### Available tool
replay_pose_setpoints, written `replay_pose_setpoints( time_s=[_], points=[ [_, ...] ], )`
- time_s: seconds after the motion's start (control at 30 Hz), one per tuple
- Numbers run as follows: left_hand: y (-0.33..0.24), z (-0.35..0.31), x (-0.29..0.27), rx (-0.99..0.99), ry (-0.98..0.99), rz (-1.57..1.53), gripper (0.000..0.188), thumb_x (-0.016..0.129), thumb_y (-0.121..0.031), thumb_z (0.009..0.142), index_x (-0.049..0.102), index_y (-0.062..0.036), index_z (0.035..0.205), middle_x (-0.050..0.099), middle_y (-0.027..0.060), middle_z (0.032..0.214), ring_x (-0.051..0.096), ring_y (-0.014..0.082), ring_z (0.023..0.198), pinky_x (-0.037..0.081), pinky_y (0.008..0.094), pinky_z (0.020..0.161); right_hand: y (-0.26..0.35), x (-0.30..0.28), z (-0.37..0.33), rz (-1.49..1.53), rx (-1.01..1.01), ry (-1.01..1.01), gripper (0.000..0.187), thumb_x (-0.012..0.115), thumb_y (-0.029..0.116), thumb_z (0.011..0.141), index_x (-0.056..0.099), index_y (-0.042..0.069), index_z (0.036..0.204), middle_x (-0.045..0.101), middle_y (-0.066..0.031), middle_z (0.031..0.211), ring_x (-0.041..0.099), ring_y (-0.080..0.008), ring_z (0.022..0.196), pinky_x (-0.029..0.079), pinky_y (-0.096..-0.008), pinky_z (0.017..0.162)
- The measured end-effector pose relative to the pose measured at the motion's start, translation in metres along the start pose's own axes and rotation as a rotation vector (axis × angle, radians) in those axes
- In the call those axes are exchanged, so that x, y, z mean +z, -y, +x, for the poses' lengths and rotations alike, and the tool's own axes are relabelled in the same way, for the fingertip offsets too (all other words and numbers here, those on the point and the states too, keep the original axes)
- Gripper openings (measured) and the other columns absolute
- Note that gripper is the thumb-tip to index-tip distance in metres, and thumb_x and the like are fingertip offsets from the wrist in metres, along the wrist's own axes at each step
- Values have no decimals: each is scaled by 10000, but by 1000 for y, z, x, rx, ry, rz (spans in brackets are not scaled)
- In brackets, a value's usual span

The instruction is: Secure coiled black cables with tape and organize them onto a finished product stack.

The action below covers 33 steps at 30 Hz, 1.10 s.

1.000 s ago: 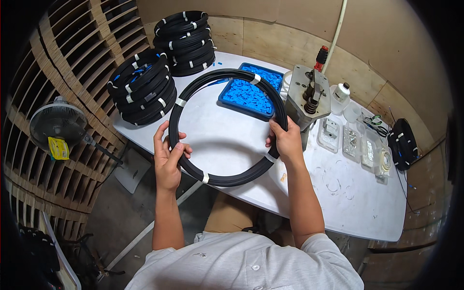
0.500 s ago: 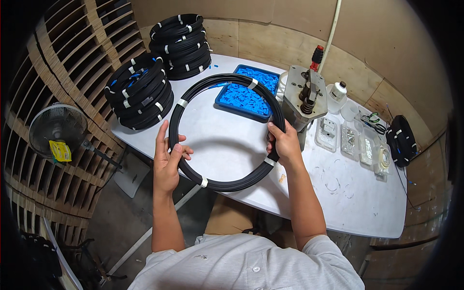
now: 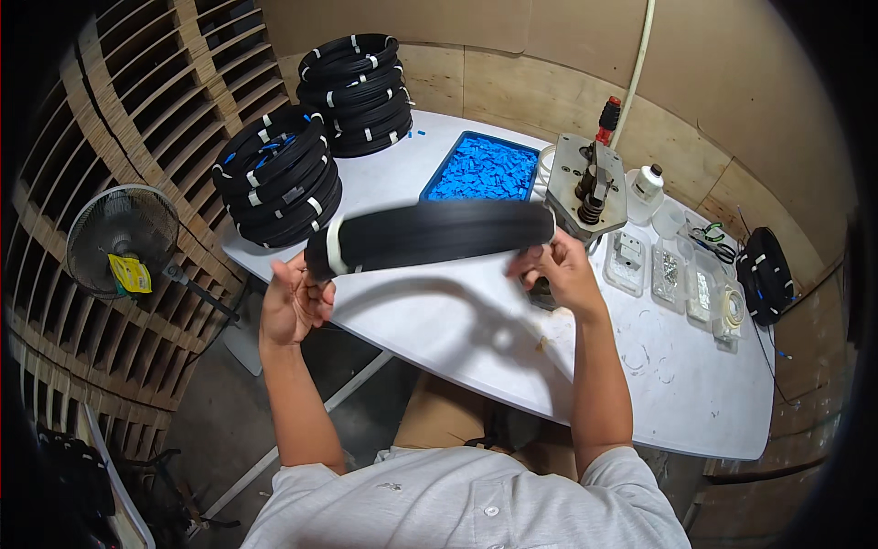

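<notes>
A coil of black cable (image 3: pixel 439 234), bound with white tape bands, hangs above the table between my hands. It is turned nearly edge-on and smeared by motion. My left hand (image 3: pixel 291 306) holds its left end from below, thumb up and fingers curled. At the right end my right hand (image 3: pixel 560 273) grips the coil, with some fingertips blurred. Beyond the coil, partly covered by it, stands a dark blue tray (image 3: pixel 445 163) full of small blue plastic pieces (image 3: pixel 489 167).
Two stacks of taped black coils (image 3: pixel 279 178) (image 3: pixel 357 96) stand at the back left. A metal press (image 3: pixel 585 178) with a red-and-black handle is right of the tray. Clear containers of small parts (image 3: pixel 668 274), a bottle (image 3: pixel 648 183) and a black pouch-like bundle (image 3: pixel 765 274) sit further right. A fan (image 3: pixel 119 238) stands left.
The coil has swung from a face-on ring to nearly edge-on. My left hand has shifted left and my right hand slightly right. The view has shifted a little.
</notes>
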<state>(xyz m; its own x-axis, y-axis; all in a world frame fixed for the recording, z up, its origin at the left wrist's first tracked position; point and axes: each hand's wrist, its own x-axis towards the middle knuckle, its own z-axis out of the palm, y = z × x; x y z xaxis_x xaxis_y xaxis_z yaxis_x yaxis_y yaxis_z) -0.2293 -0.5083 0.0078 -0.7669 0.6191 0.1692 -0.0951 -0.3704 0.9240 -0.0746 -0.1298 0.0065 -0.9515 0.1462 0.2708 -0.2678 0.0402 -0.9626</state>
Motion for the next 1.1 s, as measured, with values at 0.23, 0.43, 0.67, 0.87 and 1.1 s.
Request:
replay_pose_setpoints(
  time_s=[0.23,0.43,0.67,0.87,1.1],
  points=[
    [8,13,37,71,-323,511,356,690,-324,957,702,21,1043,540,-47,666,452,31,543,345,197,503,-3,4,16,-546,-225,-359,421,559,427,1020,601,31,882,537,4,824,432,-90,699,362,-269,595],
    [40,36,70,185,-497,-103,277,591,-334,1010,490,-76,1013,484,3,718,480,101,567,454,255,527,-17,51,24,230,-64,-372,396,407,465,1061,489,79,1082,554,-44,821,583,-143,636,534,-323,616],
    [32,30,74,78,-466,-115,255,592,-311,1011,447,-112,945,409,-39,700,392,45,529,369,224,468,-13,50,27,441,152,-425,372,453,482,1045,470,113,1005,440,0,714,448,-97,524,451,-280,494],
    [34,30,55,69,-439,-185,288,531,-367,1031,496,-85,1079,434,-26,707,398,50,531,368,223,475,-11,52,23,510,93,-325,282,447,378,1057,476,105,1123,512,-29,746,558,-151,647,529,-330,641],
    [32,31,57,120,-419,-221,443,440,-369,1066,380,-211,1476,506,37,767,480,86,558,458,249,531,11,55,15,453,-10,-212,515,369,257,1057,256,172,1552,597,-105,822,625,-217,752,551,-373,737]
  ],
)
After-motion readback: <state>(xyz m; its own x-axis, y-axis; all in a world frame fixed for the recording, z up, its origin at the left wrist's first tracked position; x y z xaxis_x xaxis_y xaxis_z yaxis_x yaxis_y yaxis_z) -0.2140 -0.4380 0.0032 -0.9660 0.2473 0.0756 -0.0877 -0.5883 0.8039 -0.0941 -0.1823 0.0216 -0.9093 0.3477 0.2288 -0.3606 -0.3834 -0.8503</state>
